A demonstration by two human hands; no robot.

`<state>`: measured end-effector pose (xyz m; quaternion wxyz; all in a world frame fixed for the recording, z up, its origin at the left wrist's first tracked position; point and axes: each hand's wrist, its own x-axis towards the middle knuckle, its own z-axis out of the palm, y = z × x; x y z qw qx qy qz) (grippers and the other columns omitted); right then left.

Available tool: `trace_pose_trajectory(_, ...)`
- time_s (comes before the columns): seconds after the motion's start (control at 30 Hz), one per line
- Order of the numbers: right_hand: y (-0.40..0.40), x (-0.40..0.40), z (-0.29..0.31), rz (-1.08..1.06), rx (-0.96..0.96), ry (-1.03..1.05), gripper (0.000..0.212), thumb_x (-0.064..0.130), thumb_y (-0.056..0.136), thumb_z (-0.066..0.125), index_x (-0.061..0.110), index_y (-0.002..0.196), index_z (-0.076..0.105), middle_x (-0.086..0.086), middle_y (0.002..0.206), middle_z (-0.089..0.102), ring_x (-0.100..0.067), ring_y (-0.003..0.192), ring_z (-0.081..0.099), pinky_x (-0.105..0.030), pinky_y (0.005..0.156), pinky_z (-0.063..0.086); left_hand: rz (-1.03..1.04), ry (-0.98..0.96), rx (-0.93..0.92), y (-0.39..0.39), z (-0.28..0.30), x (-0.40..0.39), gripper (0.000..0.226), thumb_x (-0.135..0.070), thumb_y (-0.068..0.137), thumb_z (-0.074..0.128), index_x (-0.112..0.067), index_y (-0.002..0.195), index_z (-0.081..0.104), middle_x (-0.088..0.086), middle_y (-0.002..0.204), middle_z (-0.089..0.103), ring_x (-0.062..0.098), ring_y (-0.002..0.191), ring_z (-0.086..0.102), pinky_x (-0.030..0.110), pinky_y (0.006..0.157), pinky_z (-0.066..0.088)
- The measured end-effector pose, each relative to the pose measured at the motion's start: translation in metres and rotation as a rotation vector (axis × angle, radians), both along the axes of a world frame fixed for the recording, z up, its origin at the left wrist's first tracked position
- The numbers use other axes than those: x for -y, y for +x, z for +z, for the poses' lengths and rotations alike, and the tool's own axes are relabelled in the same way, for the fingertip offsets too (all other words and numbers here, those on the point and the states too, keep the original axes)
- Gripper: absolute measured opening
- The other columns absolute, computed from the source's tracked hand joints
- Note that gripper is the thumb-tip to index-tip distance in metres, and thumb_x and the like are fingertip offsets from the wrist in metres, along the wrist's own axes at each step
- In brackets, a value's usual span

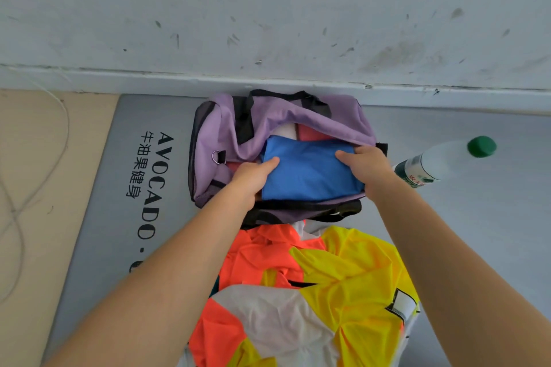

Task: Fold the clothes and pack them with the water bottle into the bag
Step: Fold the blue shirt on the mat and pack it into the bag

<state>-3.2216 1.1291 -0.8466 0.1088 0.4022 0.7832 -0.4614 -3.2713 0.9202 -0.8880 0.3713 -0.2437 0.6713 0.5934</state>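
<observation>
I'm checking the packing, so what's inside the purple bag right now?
A folded blue garment, gripped by both hands, fills the bag's opening. White and red cloth show behind it. Anything beneath it is hidden.

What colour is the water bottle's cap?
Green, on the water bottle's cap; the head view shows it.

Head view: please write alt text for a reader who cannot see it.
Both hands, left hand and right hand, grip a folded blue garment in an open purple bag. Unfolded clothes lie nearer; a water bottle lies right.
</observation>
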Motion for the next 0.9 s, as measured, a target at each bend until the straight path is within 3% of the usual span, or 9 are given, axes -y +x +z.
trace_pose_trajectory(0.13, -0.013, 0.007, 0.004, -0.072, -0.202, -0.218, 0.013, 0.027, 0.092, 0.065, 0.017, 0.099, 0.069, 0.001, 0.107, 0.067, -0.022, 0.106, 0.062, -0.041, 0.097, 0.051, 0.173, 0.084, -0.153, -0.019, 0.005, 0.006, 0.032, -0.034, 0.09, 0.069, -0.011, 0.112, 0.066, 0.012, 0.117, 0.069, 0.027, 0.107, 0.067, 0.045, 0.099, 0.052)
trace_pose_trajectory(0.23, -0.026, 0.012, 0.001, -0.066, -0.296, -0.348, 0.027, 0.019, 0.093, 0.063, 0.013, 0.119, 0.065, -0.005, 0.122, 0.067, -0.026, 0.114, 0.061, -0.044, 0.101, 0.049, 0.15, 0.163, -0.244, -0.031, 0.005, 0.015, 0.025, -0.026, 0.091, 0.069, -0.018, 0.114, 0.065, 0.007, 0.12, 0.069, 0.025, 0.112, 0.065, 0.047, 0.101, 0.05)
trace_pose_trajectory(0.37, -0.031, 0.017, -0.018, 0.005, -0.092, -0.193, 0.046, 0.014, 0.092, 0.064, 0.01, 0.136, 0.052, -0.01, 0.137, 0.056, -0.032, 0.122, 0.052, -0.044, 0.107, 0.043, -0.18, -0.044, -0.266, -0.031, -0.001, 0.019, 0.062, -0.008, 0.083, 0.075, -0.019, 0.138, 0.048, 0.004, 0.128, 0.061, 0.023, 0.113, 0.06, 0.04, 0.101, 0.05)
trace_pose_trajectory(0.47, -0.035, 0.017, -0.019, -0.022, -0.169, -0.166, 0.047, 0.018, 0.092, 0.065, 0.011, 0.136, 0.052, -0.009, 0.136, 0.056, -0.03, 0.123, 0.051, -0.043, 0.108, 0.042, -0.083, -0.084, -0.368, -0.036, -0.002, 0.022, 0.077, -0.008, 0.083, 0.075, -0.022, 0.148, 0.037, 0.0, 0.125, 0.06, 0.01, 0.102, 0.061, 0.022, 0.085, 0.052)
trace_pose_trajectory(0.53, -0.039, 0.018, -0.016, -0.032, -0.245, -0.177, 0.047, 0.02, 0.093, 0.065, 0.009, 0.136, 0.052, -0.008, 0.134, 0.057, -0.029, 0.123, 0.052, -0.042, 0.108, 0.042, -0.019, -0.078, -0.428, -0.04, -0.004, 0.023, 0.079, -0.01, 0.084, 0.074, -0.023, 0.15, 0.032, 0.004, 0.124, 0.063, 0.012, 0.102, 0.064, 0.026, 0.086, 0.053)
trace_pose_trajectory(0.63, -0.043, 0.018, -0.014, -0.026, -0.207, -0.102, 0.046, 0.025, 0.093, 0.065, 0.004, 0.132, 0.053, -0.011, 0.131, 0.058, -0.03, 0.122, 0.052, -0.036, 0.104, 0.043, -0.088, -0.115, -0.455, -0.042, -0.004, 0.023, 0.082, -0.012, 0.085, 0.074, -0.023, 0.15, 0.025, 0.005, 0.124, 0.063, 0.02, 0.114, 0.061, 0.038, 0.1, 0.05)
trace_pose_trajectory(0.7, -0.039, 0.019, -0.01, 0.026, -0.168, -0.062, 0.05, 0.033, 0.089, 0.068, 0.007, 0.13, 0.054, -0.008, 0.125, 0.059, -0.026, 0.118, 0.053, -0.031, 0.098, 0.044, -0.138, -0.121, -0.476, -0.041, -0.001, 0.025, 0.08, -0.015, 0.085, 0.074, -0.022, 0.15, 0.027, 0.005, 0.134, 0.058, 0.02, 0.123, 0.056, 0.041, 0.107, 0.045)
trace_pose_trajectory(0.8, -0.017, 0.023, 0.01, 0.146, -0.201, 0.017, 0.06, 0.041, 0.084, 0.073, 0.013, 0.133, 0.05, 0.005, 0.119, 0.055, -0.013, 0.109, 0.05, -0.027, 0.093, 0.042, -0.241, -0.237, -0.606, -0.034, 0.012, 0.031, 0.068, -0.027, 0.086, 0.073, -0.024, 0.145, 0.04, 0.0, 0.142, 0.051, 0.015, 0.128, 0.05, 0.035, 0.109, 0.04)
trace_pose_trajectory(0.9, 0.021, 0.034, 0.028, 0.143, -0.34, 0.053, 0.027, 0.029, 0.086, 0.072, 0.018, 0.111, 0.066, 0.01, 0.102, 0.067, -0.005, 0.093, 0.062, -0.02, 0.085, 0.05, -0.234, -0.368, -0.831, 0.0, 0.031, 0.034, 0.029, -0.032, 0.085, 0.069, -0.022, 0.112, 0.067, -0.002, 0.11, 0.062, 0.009, 0.096, 0.06, 0.027, 0.092, 0.048)
